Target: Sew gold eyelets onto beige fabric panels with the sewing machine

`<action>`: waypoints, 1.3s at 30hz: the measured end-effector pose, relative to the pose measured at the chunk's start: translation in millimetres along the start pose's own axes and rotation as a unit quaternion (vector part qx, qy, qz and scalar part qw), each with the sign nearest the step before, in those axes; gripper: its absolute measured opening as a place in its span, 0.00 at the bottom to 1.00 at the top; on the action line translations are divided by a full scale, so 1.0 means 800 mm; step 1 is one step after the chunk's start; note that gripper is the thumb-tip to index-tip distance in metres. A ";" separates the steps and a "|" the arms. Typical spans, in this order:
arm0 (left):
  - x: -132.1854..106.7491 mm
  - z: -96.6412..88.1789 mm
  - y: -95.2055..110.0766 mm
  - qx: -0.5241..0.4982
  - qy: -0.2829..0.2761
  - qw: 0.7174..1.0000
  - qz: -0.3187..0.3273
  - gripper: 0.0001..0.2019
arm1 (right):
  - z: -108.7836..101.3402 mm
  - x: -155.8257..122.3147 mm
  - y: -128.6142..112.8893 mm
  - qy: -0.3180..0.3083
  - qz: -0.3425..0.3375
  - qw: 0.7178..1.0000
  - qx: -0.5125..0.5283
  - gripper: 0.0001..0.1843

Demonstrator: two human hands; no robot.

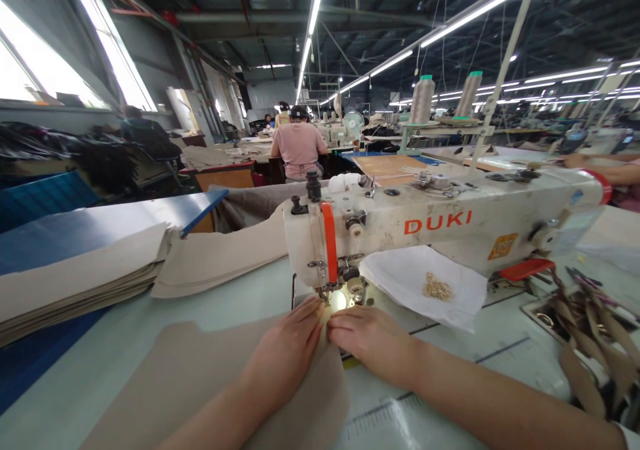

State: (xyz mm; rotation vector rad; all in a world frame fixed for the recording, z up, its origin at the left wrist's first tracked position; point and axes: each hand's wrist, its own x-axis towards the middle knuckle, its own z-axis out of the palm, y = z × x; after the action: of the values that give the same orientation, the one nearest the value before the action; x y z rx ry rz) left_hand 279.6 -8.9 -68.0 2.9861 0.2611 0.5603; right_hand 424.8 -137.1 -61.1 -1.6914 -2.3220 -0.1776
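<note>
A beige fabric piece (200, 383) lies flat on the pale sewing table, its far edge under the needle of a white DUKI sewing machine (440, 227). My left hand (287, 350) rests on the fabric with fingers together, fingertips close to the lit needle area. My right hand (370, 340) lies beside it to the right, fingers pressed down on the fabric edge right below the presser foot (330, 297). The fingertips of both hands almost touch.
A stack of beige cut pieces (80, 280) lies at the left on a blue board. A white cloth with small gold metal parts (437, 289) sits under the machine arm. Tan straps (595, 330) lie at the right. A person in pink (299, 147) sits ahead.
</note>
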 end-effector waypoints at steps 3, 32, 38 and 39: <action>0.003 0.001 -0.002 0.008 -0.002 1.000 -0.002 0.18 | 0.003 0.001 0.004 0.001 0.004 1.000 0.006 0.07; 0.007 -0.001 -0.004 0.006 -0.007 1.000 -0.017 0.17 | 0.000 0.004 0.005 -0.013 0.004 1.000 -0.010 0.06; 0.012 -0.005 0.001 -0.003 -0.017 1.000 -0.024 0.16 | 0.001 0.003 0.007 0.001 0.008 1.000 0.013 0.07; 0.013 -0.005 0.001 -0.007 -0.016 1.000 -0.026 0.16 | 0.001 0.003 0.008 0.002 0.008 1.000 0.015 0.07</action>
State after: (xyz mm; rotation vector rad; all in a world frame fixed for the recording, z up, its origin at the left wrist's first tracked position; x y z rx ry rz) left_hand 287.4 -7.6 -60.5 2.9634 0.3300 0.5061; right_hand 430.3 -132.5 -61.9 -1.6933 -2.2957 -0.1408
